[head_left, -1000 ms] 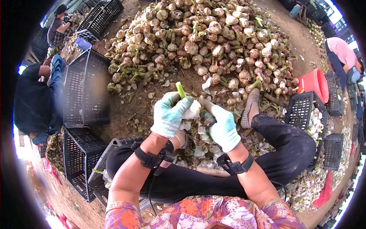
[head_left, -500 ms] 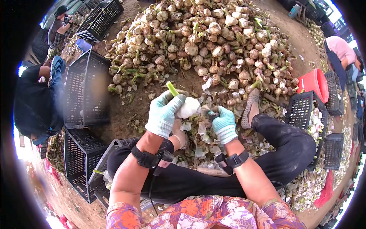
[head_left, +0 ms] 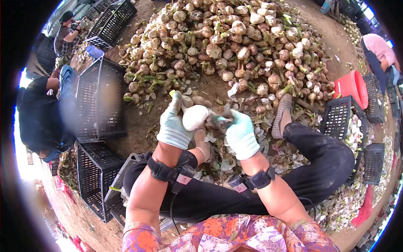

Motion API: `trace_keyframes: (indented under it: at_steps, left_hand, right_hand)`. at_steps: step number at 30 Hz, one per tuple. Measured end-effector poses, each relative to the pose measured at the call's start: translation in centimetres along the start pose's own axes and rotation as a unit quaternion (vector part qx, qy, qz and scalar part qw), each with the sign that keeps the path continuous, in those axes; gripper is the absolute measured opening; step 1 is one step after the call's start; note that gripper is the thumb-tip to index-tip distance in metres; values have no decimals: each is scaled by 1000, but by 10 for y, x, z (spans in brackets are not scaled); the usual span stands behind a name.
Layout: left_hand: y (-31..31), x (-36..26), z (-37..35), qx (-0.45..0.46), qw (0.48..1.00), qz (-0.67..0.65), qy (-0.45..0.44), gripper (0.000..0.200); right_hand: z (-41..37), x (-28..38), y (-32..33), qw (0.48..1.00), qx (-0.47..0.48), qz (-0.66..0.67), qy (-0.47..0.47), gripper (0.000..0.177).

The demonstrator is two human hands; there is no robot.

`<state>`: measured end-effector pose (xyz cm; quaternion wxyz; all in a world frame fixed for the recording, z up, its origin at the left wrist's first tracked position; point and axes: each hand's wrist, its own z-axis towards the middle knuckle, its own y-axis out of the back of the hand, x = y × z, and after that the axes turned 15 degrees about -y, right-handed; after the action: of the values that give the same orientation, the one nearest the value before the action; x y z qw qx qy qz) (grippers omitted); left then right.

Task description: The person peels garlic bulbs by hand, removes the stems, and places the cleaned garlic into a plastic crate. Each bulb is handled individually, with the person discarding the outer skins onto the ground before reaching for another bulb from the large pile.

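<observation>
A peeled white garlic bulb (head_left: 195, 117) is held in my left hand (head_left: 174, 126), which wears a pale glove. Its short green stem (head_left: 172, 93) pokes up past my thumb. My right hand (head_left: 240, 133), gloved as well, is closed at the bulb's right side. Its dirty fingertips are smeared by motion, and what they grip there cannot be made out. Papery garlic skins (head_left: 218, 161) litter the ground below both hands, between my feet.
A large heap of unpeeled garlic (head_left: 226, 50) lies ahead. Black crates (head_left: 100, 96) stand at left, with another crate (head_left: 337, 115) beside a red bucket (head_left: 351, 90) at right. A person in black (head_left: 40, 113) sits at left; other people work farther off.
The garlic bulb and my left hand have shifted slightly left, and the bulb has turned. My right hand has swung up and left, its fingers now against the bulb.
</observation>
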<state>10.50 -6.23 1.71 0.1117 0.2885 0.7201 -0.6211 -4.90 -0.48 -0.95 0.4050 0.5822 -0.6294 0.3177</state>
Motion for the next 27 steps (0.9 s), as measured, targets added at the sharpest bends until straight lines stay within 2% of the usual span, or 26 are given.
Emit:
trace_keyframes:
  at_steps: [1,2,3,5,6,7,8,9,11,12,13,14,15,17,19,20,21,22,23,24,25,27]
  left_hand:
    - [0,-5,1,9,998,-52,19,31]
    - [-3,-10,2,26,999,-48,3,31]
    - [-3,-15,2,25,999,-46,-2,31]
    - [-2,-19,2,-30,996,-80,9,31]
    - [-3,-22,2,-74,994,-74,14,31]
    - [-3,-29,2,-111,994,-3,21,33]
    - [16,-37,12,-153,986,70,23,35]
    - [32,-55,18,-147,989,-1,-32,40]
    - [41,-104,25,-135,958,-92,-234,41]
    - [66,-147,32,-52,936,-215,-273,43]
    - [34,-162,17,-106,890,-321,-305,52]
    - [42,-184,16,-43,865,-343,-363,58]
    - [49,-193,10,-6,876,-267,-401,61]
    - [50,-186,10,-5,926,-167,-340,52]
    - [35,-139,23,49,970,-141,-192,40]
    - [8,-109,27,-10,987,-105,-123,29]
    - [6,-87,23,-95,988,-51,-114,29]
    - [21,-65,25,-78,990,-109,-32,26]
    - [-27,-50,23,-119,940,318,-20,27]
    - [-22,-38,23,-98,963,244,58,37]
    - [-24,-26,22,-102,977,149,114,34]
    - [-14,-16,20,-110,971,93,190,28]
  right_hand:
    - [5,-10,2,989,27,86,-114,11]
    - [4,-20,1,991,-5,116,-61,11]
    - [13,-46,6,994,2,49,-102,13]
    - [19,-71,9,999,17,-43,-19,16]
    - [18,-71,14,992,10,-124,-27,17]
    - [14,-60,23,978,-4,-206,-37,18]
    - [36,-103,31,970,-33,-239,13,16]
    - [28,-69,42,942,-38,-326,-66,15]
    - [46,-70,69,902,-80,-415,-86,22]
    - [65,-95,86,937,-78,-333,-65,23]
    - [72,-88,97,934,-114,-332,-65,22]
    - [85,-91,110,931,-138,-333,-49,20]
    - [100,-93,121,929,-160,-332,-31,18]
    - [124,-75,129,852,-238,-456,-92,16]
    - [150,-69,144,846,-215,-482,-76,20]
    - [159,-58,141,851,-201,-473,-103,27]
    - [176,-67,146,847,-200,-473,-139,38]
    - [184,-61,139,857,-204,-446,-157,53]
    - [207,-88,146,884,-198,-382,-181,60]
    - [231,-127,158,917,-200,-327,-115,57]
    - [237,-131,158,913,-204,-313,-165,47]
    - [254,-153,165,880,-265,-374,-126,43]
